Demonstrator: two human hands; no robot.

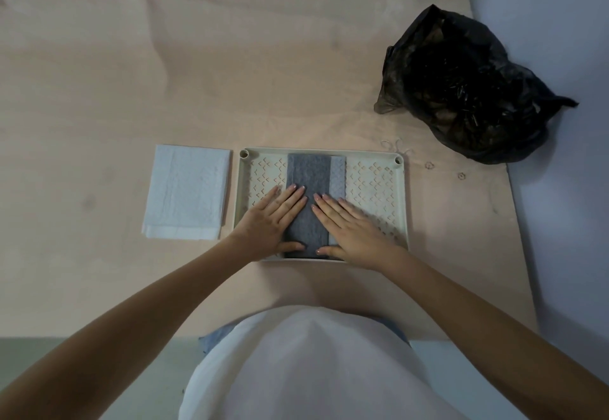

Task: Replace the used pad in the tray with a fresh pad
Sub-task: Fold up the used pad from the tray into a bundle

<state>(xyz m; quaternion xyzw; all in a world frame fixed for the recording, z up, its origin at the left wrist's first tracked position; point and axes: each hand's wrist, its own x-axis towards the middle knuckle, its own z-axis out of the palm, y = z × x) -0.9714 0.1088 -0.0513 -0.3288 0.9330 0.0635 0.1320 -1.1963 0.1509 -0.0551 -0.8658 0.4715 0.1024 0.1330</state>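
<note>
Grey and folded into a narrow strip, the used pad [309, 172] lies down the middle of the perforated tray [372, 156]. Both hands press flat on it, fingers straight: left hand [268, 218], right hand [351, 225]. The white fresh pad [188, 190] lies just left of the tray on the desk [230, 73]; a black bag [468, 87] sits far right.
</note>
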